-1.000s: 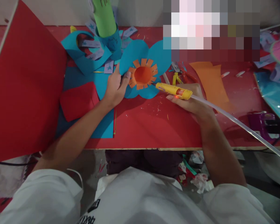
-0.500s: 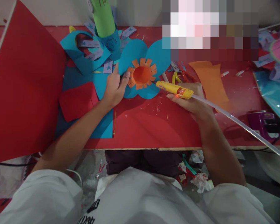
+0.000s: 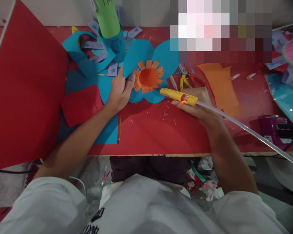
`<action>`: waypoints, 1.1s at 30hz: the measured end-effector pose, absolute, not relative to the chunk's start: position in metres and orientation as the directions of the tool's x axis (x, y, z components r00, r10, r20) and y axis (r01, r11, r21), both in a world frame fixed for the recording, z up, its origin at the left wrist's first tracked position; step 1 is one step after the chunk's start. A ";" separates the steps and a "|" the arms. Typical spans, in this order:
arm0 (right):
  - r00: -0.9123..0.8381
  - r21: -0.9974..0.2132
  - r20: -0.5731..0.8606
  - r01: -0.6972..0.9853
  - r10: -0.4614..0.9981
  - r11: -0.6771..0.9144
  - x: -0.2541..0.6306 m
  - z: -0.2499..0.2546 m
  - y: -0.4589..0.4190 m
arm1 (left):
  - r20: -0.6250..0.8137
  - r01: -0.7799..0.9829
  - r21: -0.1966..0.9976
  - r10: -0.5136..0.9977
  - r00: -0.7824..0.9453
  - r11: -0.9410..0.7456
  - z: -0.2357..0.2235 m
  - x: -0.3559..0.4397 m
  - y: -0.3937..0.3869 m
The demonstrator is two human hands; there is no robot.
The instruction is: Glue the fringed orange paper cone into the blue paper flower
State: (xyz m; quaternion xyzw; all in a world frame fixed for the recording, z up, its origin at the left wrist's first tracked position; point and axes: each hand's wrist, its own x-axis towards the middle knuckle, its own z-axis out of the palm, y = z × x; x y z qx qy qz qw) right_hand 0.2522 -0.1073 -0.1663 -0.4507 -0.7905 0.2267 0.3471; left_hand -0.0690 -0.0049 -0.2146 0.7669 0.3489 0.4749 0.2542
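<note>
My left hand point(image 3: 122, 87) grips a blue paper flower point(image 3: 139, 55) by its left side, thumb in front and the other fingers behind it. At the flower's middle sits an orange paper ring point(image 3: 148, 77) with cut tabs folded outward. My right hand point(image 3: 195, 100) is closed around a yellow hot glue gun point(image 3: 178, 96), its small red light lit. A long clear glue stick point(image 3: 246, 127) runs out of the gun's back end. The nozzle points at the lower right tabs of the orange ring; I cannot tell whether it touches them.
Red folded paper point(image 3: 81, 105) lies on blue sheets at left, beside an upright red board point(image 3: 26, 87). Behind stands a green tube point(image 3: 107, 19). Yellow-handled pliers point(image 3: 183, 81), orange paper point(image 3: 221, 89) and a purple device point(image 3: 271, 128) are on the right.
My right hand with the glue gun has shifted slightly left and down around the ring's lower right edge. The flower and my left hand have hardly moved.
</note>
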 end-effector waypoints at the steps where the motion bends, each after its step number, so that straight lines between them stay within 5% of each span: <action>1: -0.360 -0.664 0.357 0.551 0.862 0.505 0.252 -0.166 -0.107 | 0.566 0.310 0.707 0.771 0.292 -0.636 -0.214 -0.068 -0.005; 20: -0.227 -0.696 0.267 0.627 0.937 0.350 0.254 -0.162 -0.117 | 0.540 0.331 0.730 0.801 0.257 -0.598 -0.210 -0.064 -0.009; 33: -0.281 -0.693 0.306 0.589 0.910 0.415 0.253 -0.171 -0.110 | 0.579 0.377 0.678 0.774 0.256 -0.631 -0.201 -0.062 -0.014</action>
